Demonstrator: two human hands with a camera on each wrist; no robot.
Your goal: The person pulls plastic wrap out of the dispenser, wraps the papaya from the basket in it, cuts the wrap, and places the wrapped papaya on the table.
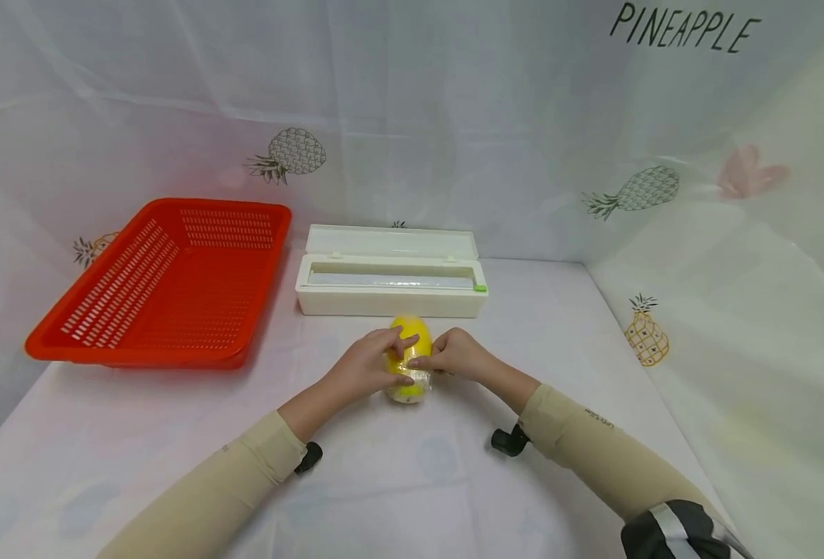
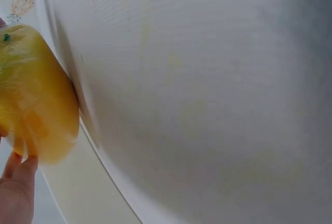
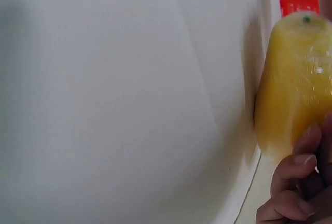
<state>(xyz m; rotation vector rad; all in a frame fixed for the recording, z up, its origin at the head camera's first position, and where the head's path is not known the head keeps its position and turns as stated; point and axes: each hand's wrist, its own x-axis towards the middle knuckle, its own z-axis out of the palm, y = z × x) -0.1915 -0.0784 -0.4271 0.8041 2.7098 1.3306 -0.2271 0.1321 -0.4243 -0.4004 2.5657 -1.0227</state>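
A yellow oblong fruit [image 1: 412,332] lies on the table in the middle of the head view, with clear cling film [image 1: 418,379] over its near part. A small green spot marks one end of the fruit [image 2: 36,79] in the left wrist view. My left hand [image 1: 363,365] grips it from the left, thumb and fingers spread over its top and side. From the right, my right hand [image 1: 459,355] pinches the film at its side, thumb reaching over the fruit. Curled right fingers [image 3: 290,175] show against the fruit [image 3: 290,89] in the right wrist view.
Just behind the fruit stands a white cling film dispenser box [image 1: 391,301], its lid [image 1: 391,241] raised and a roll inside. A red plastic basket [image 1: 153,355] sits at the back left. Pineapple-printed white sheeting [image 1: 453,116] hangs behind and at the right.
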